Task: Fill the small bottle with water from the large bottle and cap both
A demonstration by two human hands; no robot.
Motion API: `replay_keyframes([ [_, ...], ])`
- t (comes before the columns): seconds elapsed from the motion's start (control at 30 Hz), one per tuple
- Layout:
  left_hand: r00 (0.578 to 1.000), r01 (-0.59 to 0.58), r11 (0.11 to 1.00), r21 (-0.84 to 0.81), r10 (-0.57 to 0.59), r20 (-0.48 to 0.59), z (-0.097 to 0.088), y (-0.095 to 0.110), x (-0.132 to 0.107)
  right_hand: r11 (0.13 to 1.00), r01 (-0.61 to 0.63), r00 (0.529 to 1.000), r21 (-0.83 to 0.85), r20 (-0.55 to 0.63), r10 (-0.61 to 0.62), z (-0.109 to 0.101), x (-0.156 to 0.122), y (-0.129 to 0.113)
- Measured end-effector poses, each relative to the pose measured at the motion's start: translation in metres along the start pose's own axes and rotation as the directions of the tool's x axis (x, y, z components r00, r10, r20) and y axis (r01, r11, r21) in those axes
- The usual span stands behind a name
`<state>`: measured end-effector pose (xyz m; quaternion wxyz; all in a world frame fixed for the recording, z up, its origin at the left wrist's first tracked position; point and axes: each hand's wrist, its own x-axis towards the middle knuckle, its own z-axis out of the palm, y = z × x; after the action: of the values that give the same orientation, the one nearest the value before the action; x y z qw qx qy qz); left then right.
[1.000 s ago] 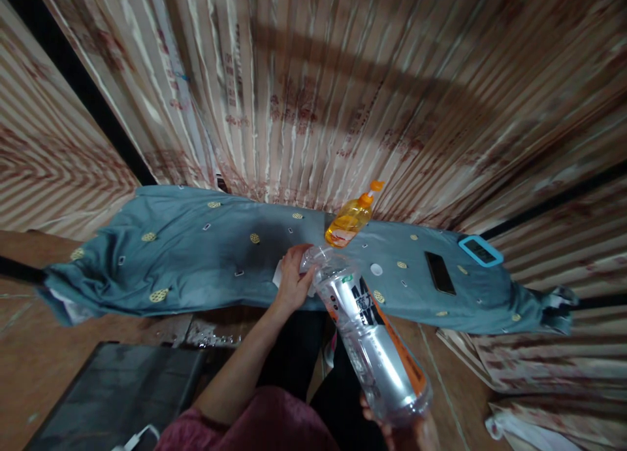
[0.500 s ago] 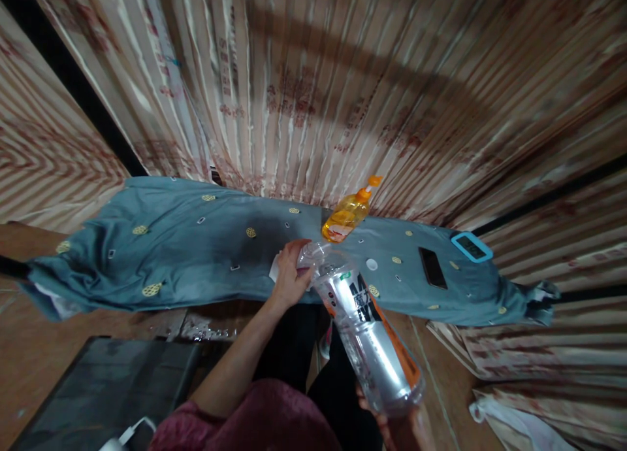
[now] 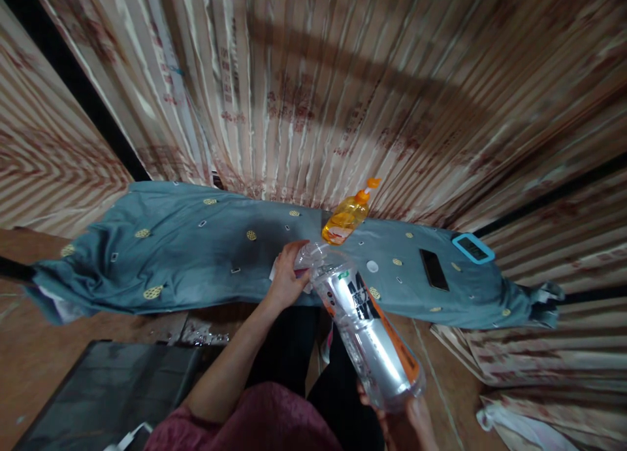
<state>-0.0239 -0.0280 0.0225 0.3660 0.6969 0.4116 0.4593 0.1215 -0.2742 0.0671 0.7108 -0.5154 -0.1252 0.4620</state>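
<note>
A big clear plastic bottle (image 3: 369, 333) with a silver, black and orange label is tilted, its neck pointing up and left over the cloth-covered board. My right hand (image 3: 399, 421) is closed around its base. At the neck end, my left hand (image 3: 288, 278) is closed on a small clear plastic container (image 3: 307, 256), whose exact shape I cannot make out. The container and the bottle's neck overlap; whether they touch is unclear. Something white shows beside my left hand. A pump bottle of yellow liquid (image 3: 347, 220) with an orange top stands just behind them.
A white round cap (image 3: 372, 266) lies on the blue-green patterned cloth (image 3: 186, 255). Farther right are a dark phone (image 3: 434, 269) and a blue-framed digital timer (image 3: 473, 248). A black box (image 3: 112, 392) sits at lower left; striped curtains (image 3: 313, 78) hang behind.
Hardly anything differs. Both hands keep their hold on the bottle and the small container, and the view has shifted slightly.
</note>
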Motion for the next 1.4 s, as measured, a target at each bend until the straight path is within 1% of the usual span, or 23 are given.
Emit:
replay_keyframes([
  [0.13,0.995,-0.053,0.996,0.075,0.059,-0.083,0.001,-0.006,0.001,1.0,0.01,1.0,0.003,0.013,-0.01,0.005,0.001,0.001],
  [0.23,0.991,-0.059,0.988,0.14,0.075,-0.112,0.003,-0.01,0.001,0.999,0.022,0.999,0.024,0.026,-0.022,0.004,0.005,0.006],
  [0.3,0.991,-0.061,0.984,0.166,0.08,-0.111,0.003,-0.01,0.002,0.999,0.026,0.998,0.024,0.052,-0.028,0.002,0.008,0.009],
  [0.4,0.991,-0.056,0.986,0.158,0.074,-0.109,0.002,-0.01,0.003,0.999,0.022,0.998,0.027,0.066,-0.024,0.001,0.01,0.01],
  [0.5,0.993,-0.047,0.992,0.116,0.059,-0.101,0.0,-0.009,0.004,0.998,0.018,0.999,0.062,0.037,-0.021,0.004,0.01,0.012],
  [0.57,0.994,-0.047,0.995,0.091,0.056,-0.092,-0.001,-0.01,0.004,0.997,0.01,0.999,0.071,0.037,-0.012,0.005,0.01,0.014],
  [0.77,0.994,-0.065,0.995,0.08,0.072,-0.084,-0.001,-0.011,0.006,1.0,0.004,1.0,0.022,-0.027,-0.004,0.0,0.009,0.02],
  [1.0,0.993,-0.087,0.994,0.068,0.092,-0.072,-0.002,-0.01,0.007,1.0,0.027,1.0,0.016,-0.011,-0.026,-0.002,0.014,0.015],
  [1.2,0.993,-0.086,0.993,0.086,0.092,-0.069,0.002,-0.015,0.007,0.997,0.063,0.998,-0.041,0.012,-0.063,-0.001,0.015,0.01],
  [1.4,0.993,-0.076,0.994,0.077,0.082,-0.081,0.007,-0.018,0.007,0.995,0.055,0.998,-0.085,0.016,-0.054,0.002,0.017,0.004],
])
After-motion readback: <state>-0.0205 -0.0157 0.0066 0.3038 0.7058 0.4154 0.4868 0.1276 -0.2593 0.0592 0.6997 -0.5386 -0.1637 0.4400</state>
